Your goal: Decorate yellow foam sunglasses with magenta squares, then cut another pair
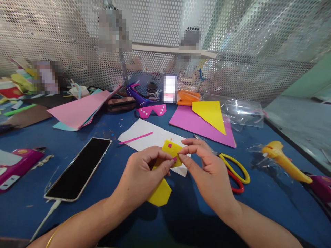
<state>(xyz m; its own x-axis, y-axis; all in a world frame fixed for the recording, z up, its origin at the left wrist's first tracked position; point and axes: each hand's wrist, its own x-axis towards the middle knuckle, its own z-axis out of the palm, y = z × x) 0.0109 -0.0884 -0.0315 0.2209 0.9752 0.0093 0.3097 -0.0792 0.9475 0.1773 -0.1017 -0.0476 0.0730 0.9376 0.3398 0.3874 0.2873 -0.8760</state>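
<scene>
My left hand (148, 168) grips a yellow foam glasses-shaped cutout (160, 194) between thumb and fingers, tilted above the table. A small magenta square (170, 145) sits on its upper end, and another magenta bit shows by my left thumb tip. My right hand (207, 168) pinches thumb and forefinger together at the cutout's right edge; what lies between those fingertips is too small to make out. Under both hands is a white sheet (144, 129) with a thin pink strip (137, 137) on it. Scissors (239, 168) with yellow and red handles lie beside my right hand.
A black-screened phone (80, 168) on a cable lies left. Pink foam glasses (151, 111) with white squares lie farther back. Purple (204, 125) and yellow (212, 113) sheets, a yellow tool (284, 162) and pink sheets (80, 108) surround the work area. Perforated metal mesh (160, 20) stands behind.
</scene>
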